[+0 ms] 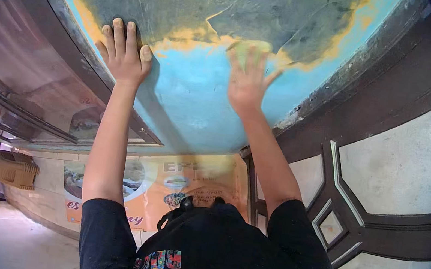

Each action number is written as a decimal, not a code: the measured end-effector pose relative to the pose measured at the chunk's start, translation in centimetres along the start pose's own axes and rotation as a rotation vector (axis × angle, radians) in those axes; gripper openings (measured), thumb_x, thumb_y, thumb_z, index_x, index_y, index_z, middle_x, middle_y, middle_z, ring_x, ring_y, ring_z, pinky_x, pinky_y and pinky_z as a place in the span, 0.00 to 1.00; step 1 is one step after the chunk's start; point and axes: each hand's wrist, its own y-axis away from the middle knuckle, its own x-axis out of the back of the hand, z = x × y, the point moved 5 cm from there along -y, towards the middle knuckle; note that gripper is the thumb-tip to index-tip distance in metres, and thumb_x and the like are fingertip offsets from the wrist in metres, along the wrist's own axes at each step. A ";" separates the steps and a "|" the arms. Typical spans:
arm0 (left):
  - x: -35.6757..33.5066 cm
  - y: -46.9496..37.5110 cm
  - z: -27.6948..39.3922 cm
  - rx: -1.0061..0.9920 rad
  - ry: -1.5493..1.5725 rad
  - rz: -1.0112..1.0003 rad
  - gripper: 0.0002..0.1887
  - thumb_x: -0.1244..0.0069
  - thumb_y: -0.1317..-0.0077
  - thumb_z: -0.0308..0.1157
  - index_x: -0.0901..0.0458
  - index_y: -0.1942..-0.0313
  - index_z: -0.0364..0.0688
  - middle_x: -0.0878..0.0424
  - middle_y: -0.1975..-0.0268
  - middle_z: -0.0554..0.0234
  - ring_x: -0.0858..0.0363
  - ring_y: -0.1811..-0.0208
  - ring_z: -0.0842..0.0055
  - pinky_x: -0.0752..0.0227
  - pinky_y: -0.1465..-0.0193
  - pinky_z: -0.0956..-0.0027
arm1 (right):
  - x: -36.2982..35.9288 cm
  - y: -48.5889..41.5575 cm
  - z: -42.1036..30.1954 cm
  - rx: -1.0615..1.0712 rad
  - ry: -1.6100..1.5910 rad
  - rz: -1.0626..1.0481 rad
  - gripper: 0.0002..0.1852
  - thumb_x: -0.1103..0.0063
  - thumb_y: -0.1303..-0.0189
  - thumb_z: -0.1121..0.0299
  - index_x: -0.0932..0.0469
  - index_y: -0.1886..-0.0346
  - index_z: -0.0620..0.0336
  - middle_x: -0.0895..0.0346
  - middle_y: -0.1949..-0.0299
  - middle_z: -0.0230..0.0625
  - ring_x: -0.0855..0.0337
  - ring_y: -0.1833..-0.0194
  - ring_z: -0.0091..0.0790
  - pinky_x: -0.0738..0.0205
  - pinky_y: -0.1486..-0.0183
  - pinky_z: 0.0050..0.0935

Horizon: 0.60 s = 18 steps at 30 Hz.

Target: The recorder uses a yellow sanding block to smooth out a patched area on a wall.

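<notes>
Both arms are raised to a wall (pixel 199 103) painted light blue, with a dark grey patch (pixel 176 1) edged in orange-yellow. My left hand (pixel 127 56) lies flat on the wall with fingers spread, at the lower left edge of the patch, and holds nothing. My right hand (pixel 248 83), blurred, presses a yellow-green pad (pixel 250 50) against the wall at the patch's lower edge; whether it is a sponge or a cloth I cannot tell. Thin cracks or raised edges run through the grey area above that hand.
On the left is a dark-framed glass window (pixel 51 70). A dark door or panel frame with pale insets (pixel 398 160) stands on the right. Below the blue area hangs an orange printed banner (pixel 151 208). Stacked brown plastic chairs (pixel 15 169) stand at far left.
</notes>
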 end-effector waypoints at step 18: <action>0.4 -0.1 0.5 -0.043 -0.017 0.001 0.29 0.71 0.28 0.48 0.36 0.33 0.42 0.43 0.28 0.54 0.55 0.24 0.59 0.74 0.25 0.51 | 0.5 -0.1 1.6 -0.089 -0.113 0.105 0.29 0.45 0.41 0.65 0.34 0.34 0.32 0.51 0.27 0.42 0.57 0.26 0.55 0.76 0.40 0.83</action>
